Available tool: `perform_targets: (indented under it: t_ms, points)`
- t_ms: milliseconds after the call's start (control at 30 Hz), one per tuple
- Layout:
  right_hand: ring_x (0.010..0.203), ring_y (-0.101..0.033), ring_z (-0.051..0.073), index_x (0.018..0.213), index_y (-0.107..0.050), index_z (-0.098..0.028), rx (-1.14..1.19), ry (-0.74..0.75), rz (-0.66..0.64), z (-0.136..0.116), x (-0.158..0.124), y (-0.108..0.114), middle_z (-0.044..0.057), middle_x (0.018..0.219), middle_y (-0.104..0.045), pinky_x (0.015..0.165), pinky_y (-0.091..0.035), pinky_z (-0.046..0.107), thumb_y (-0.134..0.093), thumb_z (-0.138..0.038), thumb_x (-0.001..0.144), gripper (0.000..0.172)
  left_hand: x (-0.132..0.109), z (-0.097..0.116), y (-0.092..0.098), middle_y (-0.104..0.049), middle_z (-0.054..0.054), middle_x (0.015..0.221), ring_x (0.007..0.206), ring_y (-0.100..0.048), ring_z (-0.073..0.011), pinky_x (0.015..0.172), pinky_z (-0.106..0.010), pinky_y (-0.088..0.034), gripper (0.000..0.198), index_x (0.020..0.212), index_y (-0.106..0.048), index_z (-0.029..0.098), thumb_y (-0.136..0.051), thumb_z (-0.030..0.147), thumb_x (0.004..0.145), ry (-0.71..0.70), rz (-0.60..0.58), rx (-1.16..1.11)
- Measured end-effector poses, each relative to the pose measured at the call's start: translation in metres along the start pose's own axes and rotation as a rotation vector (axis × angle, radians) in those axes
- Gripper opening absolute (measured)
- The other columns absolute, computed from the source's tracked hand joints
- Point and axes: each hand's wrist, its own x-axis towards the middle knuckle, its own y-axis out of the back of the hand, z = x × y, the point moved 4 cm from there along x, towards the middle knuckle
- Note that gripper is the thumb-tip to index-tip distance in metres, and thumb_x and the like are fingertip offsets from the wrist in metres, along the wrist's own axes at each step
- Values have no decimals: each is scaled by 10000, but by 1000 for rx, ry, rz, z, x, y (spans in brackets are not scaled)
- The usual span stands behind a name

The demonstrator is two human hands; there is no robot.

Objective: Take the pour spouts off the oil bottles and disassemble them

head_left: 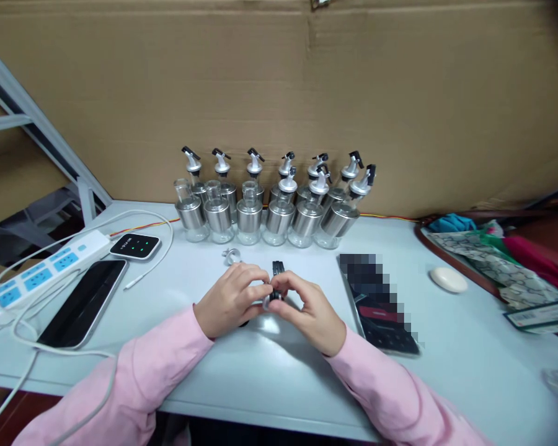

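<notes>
My left hand (pixel 230 299) and my right hand (pixel 309 310) meet over the middle of the pale table (pixel 279 371), both pinching a small black and silver pourer part (pixel 273 293) between the fingertips. A loose silver spout piece (pixel 231 254) lies just beyond my left hand. Further back stand two rows of glass and steel oil bottles (pixel 279 214); most carry pourer tops, while three at the front left are open-necked.
A white power strip (pixel 41 267), a small black device with green lights (pixel 135 245) and a black phone (pixel 84 301) lie at the left with white cables. A dark booklet (pixel 381 310), a white oval object (pixel 448 279) and a tray of cloth (pixel 493 260) sit right. Cardboard walls the back.
</notes>
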Motion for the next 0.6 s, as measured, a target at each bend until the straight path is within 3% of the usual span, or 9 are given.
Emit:
perform_targets:
  t_ms: [200,433,600]
  points:
    - [539,-398,81,736,-513,-181,182,-104,-8,5,0,-5,-44,611,-449,508,-353,211,-641,-498,686,346,-2,1,0,-591,-80,902,889,-541,-177,743,-329,-461,247,1044,-415,171,-430,362,889,-10,19,-51]
    - [429,-435,58,818,-504,-191,657,-293,-107,5,-1,-12,-64,562,-467,386,-311,171,-687,-463,650,370,1,4,8,-604,-89,901,891,-517,-184,754,-335,-462,297,1102,-421,153,-426,362,891,-60,89,12]
    - [444,-483,63,841,-542,-166,708,-335,-129,8,-2,-12,-48,554,-523,406,-331,176,-699,-410,660,342,1,4,6,-609,-94,934,891,-529,-185,744,-327,-472,369,1119,-426,139,-490,390,856,-55,69,25]
